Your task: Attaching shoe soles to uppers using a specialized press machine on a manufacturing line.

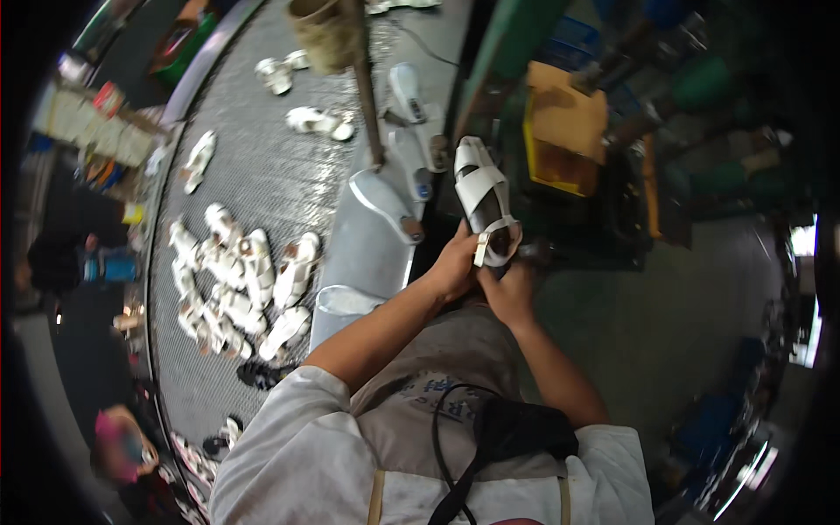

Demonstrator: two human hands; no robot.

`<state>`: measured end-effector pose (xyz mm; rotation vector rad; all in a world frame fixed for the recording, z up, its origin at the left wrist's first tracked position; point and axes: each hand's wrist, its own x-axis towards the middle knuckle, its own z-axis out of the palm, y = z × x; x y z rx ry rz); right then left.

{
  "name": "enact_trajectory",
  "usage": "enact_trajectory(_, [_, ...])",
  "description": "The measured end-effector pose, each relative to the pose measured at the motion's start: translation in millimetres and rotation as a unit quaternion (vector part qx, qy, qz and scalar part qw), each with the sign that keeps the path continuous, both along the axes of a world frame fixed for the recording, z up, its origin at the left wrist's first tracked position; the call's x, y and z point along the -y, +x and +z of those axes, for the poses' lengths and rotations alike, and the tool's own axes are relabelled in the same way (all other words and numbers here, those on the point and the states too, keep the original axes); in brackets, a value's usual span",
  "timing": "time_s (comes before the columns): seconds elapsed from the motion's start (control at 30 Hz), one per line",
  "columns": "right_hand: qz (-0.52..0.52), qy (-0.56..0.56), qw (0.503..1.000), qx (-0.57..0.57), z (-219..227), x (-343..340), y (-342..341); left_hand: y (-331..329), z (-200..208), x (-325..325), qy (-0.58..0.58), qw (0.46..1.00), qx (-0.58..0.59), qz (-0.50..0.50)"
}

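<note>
A white strappy sandal [482, 189] with a dark insole and a buckled ankle strap is held out in front of me, toe pointing away. My left hand [457, 263] is closed on the left side of its heel end, near the buckle. My right hand [509, 290] grips the heel from below and from the right. The fingers under the sandal are partly hidden. Left of the sandal, a grey metal ledge [354, 254] carries several pale shoe-sole shapes, among them one [382, 203] close to my left forearm.
A grey textured conveyor belt [254, 166] runs along my left with a pile of white sandals [229, 284] on it. A post [363, 96] and a worn bucket [322, 39] stand ahead. Right of the sandal are a yellow bin [530, 140] with cardboard and green machinery [700, 83].
</note>
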<state>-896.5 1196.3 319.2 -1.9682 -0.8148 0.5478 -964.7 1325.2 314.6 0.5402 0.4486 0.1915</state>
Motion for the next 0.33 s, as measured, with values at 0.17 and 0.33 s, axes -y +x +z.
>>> enact_trajectory(0.17, [-0.205,-0.001,0.947,0.247,-27.9,20.4,109.2,6.5,5.3,-25.5,0.51,0.828,0.104,-0.208])
enact_trajectory(0.33, [-0.214,-0.377,0.863,0.257,9.0,-20.1,179.0,-74.8,-41.3,-146.1,0.599,0.747,-0.105,-0.268])
